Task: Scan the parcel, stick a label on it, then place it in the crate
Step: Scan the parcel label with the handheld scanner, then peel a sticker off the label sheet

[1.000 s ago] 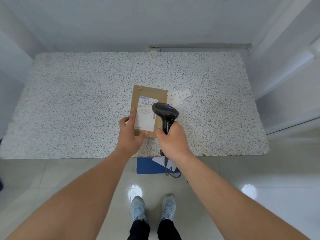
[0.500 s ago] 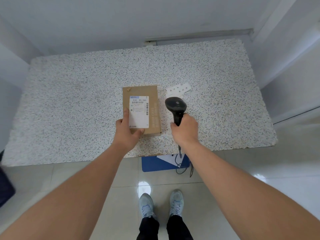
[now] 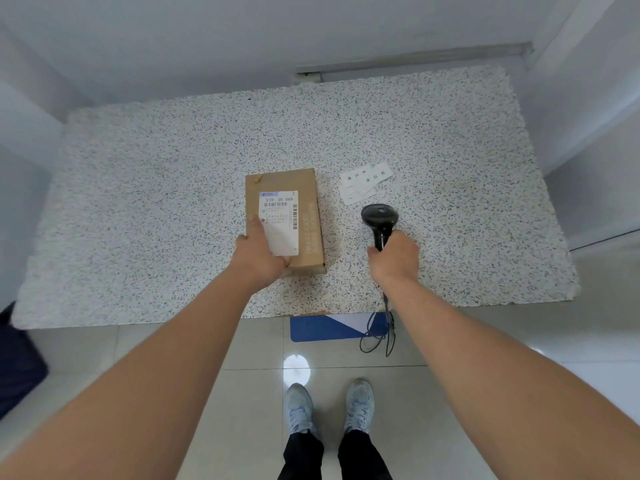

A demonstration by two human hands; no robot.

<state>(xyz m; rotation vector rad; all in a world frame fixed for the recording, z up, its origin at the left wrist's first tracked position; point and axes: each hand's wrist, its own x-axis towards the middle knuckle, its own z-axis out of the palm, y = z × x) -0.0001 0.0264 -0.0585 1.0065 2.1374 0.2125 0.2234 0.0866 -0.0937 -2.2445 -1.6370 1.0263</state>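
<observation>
A: What changed?
B: The barcode scanner (image 3: 379,220), gripped in the right hand (image 3: 394,259), has swung off the cardboard parcel (image 3: 284,216) toward the label sheet (image 3: 365,181).
A: And the parcel?
B: Flat on the desk (image 3: 138,202), left hand (image 3: 259,258) clasping its near corner. Scan looks finished; labelling next.

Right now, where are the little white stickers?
In the head view, the white label strips lie flat on the speckled table, just beyond the black barcode scanner held in the right hand, and to the right of the cardboard parcel.
</observation>
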